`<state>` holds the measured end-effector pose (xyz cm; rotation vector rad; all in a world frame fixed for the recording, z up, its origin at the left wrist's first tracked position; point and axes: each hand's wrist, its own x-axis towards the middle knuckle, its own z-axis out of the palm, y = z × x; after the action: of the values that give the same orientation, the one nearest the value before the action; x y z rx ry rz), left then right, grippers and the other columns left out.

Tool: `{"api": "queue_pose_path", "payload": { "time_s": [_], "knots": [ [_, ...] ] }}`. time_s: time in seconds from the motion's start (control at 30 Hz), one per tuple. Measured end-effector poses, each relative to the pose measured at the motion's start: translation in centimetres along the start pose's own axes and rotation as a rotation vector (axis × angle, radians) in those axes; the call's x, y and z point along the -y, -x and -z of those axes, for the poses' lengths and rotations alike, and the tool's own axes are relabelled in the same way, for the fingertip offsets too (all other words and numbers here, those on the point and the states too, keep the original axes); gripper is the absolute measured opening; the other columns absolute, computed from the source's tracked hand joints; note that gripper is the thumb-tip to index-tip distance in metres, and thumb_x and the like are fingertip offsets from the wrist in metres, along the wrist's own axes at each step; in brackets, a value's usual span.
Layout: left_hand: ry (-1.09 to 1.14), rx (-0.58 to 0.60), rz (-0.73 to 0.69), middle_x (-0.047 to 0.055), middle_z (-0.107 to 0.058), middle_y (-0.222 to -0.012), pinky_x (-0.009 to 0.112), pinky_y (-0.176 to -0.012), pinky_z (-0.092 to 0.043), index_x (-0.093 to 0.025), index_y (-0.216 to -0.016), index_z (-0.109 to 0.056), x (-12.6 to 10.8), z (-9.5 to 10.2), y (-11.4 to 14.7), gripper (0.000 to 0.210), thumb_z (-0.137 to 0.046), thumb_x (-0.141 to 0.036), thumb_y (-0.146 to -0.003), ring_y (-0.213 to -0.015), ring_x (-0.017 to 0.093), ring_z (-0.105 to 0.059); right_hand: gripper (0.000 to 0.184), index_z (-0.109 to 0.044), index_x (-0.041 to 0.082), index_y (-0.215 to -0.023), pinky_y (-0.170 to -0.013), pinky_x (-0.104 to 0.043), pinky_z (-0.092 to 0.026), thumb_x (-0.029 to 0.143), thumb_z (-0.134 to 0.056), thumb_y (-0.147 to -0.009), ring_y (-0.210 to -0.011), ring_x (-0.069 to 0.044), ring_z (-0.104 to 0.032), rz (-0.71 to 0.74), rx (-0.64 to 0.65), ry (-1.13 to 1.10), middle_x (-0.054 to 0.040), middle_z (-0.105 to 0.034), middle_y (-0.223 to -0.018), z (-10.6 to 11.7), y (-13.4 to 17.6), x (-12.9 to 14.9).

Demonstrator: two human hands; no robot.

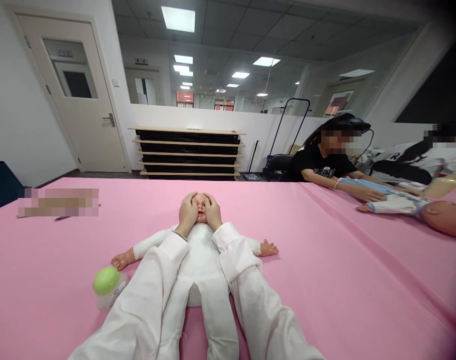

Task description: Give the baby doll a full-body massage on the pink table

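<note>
Pink cloth (325,290) is covering the table before us. Nearest, the legs of a white-suited doll (198,255) are pointing our way, and our pale sleeves (145,295) are running up along its two sides. By its arm on our left, a jar (108,285) with a green lid is standing. The doll is lying on its back with its arms spread, its head farthest from us. Our left hand (188,210), with a bracelet (180,234) at the wrist, and our right hand (213,210) are cupping that head from either side. Our fingers are lying close together, loosely unfolded, their tips resting near the brow; the face is showing in the narrow gap between our hands. How hard we are pressing, we cannot tell. Off to the right, a co-worker (318,162) in black is leaning toward a second doll (396,204), with another person (419,157) sitting beyond. Farther back, boards (190,150) are lying stacked against the wall, a door (62,135) is standing shut, and ceiling lights (178,19) are glowing.
</note>
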<state>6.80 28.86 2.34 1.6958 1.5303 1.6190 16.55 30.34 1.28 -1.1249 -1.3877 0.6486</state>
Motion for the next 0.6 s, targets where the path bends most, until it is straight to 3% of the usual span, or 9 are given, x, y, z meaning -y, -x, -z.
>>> {"api": "queue_pose_path", "payload": {
  "time_s": [0.17, 0.4, 0.6],
  "knots": [
    [-0.004, 0.006, 0.002, 0.008, -0.058, -0.117, 0.035, -0.099, -0.038, -0.015, -0.109, -0.058, 0.01, 0.02, 0.01, 0.04, -0.032, -0.011, -0.08, -0.112, 0.02, -0.05, 0.04, -0.059, 0.02, -0.105, -0.099, -0.03, -0.037, 0.014, -0.032, -0.076, -0.109, -0.015, -0.051, -0.003, -0.002, -0.008, -0.0021, -0.059, -0.114, -0.02, -0.12, -0.28],
    [-0.018, 0.0, -0.049, 0.008, -0.059, -0.115, 0.037, -0.096, -0.04, -0.017, -0.109, -0.058, -0.11, 0.24, 0.18, 0.033, -0.05, -0.022, -0.077, -0.108, 0.022, -0.052, 0.036, -0.057, 0.019, -0.11, -0.1, -0.033, -0.036, 0.029, -0.05, -0.076, -0.111, -0.018, -0.051, 0.079, 0.026, 0.01, -0.0053, -0.057, -0.118, 0.27, 0.24, -0.02],
    [0.008, -0.001, -0.033, 0.008, -0.06, -0.115, 0.038, -0.096, -0.04, -0.018, -0.108, -0.058, 0.01, 0.12, 0.12, 0.031, -0.049, -0.027, -0.08, -0.108, 0.022, -0.053, 0.033, -0.058, 0.021, -0.107, -0.099, -0.033, -0.037, 0.032, -0.049, -0.078, -0.109, -0.018, -0.052, 0.041, 0.014, 0.021, -0.0041, -0.058, -0.116, 0.24, 0.19, 0.36]
  ]
}}
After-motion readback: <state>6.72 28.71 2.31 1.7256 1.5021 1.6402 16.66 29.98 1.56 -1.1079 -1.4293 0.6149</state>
